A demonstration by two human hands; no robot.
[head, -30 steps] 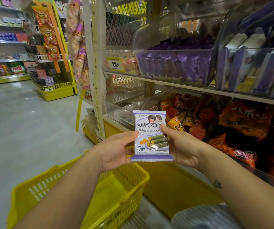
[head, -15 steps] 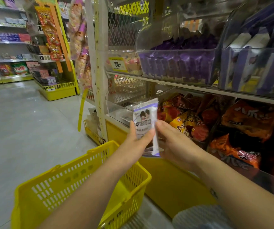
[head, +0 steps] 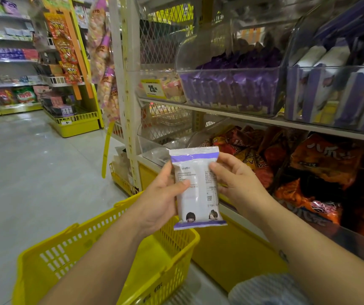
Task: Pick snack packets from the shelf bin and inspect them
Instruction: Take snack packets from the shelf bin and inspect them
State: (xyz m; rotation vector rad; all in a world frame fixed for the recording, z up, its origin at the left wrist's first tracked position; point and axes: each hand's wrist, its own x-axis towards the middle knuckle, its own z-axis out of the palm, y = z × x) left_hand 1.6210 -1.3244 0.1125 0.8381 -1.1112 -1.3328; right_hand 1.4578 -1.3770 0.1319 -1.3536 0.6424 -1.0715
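- Snack packet (head: pixel 196 188) is up in both hands, upright, its back panel of fine print facing the camera, purple bands at top and bottom.
- Left hand (head: pixel 161 201) grips the left edge: thumb pressed across the panel, fingers curled behind.
- Right hand (head: pixel 238 183) pinches the right edge, thumb in front and fingers tucked behind.
- It sits in front of the lower shelf's orange bags (head: pixel 321 159), above the far corner of the yellow basket (head: pixel 51 258).
- Up on the shelf, a clear bin (head: pixel 229 84) holds purple packets.

Open floor (head: pixel 33 183) left; shelf bins (head: pixel 227 89) close right; basket (head: pixel 51 260) below.
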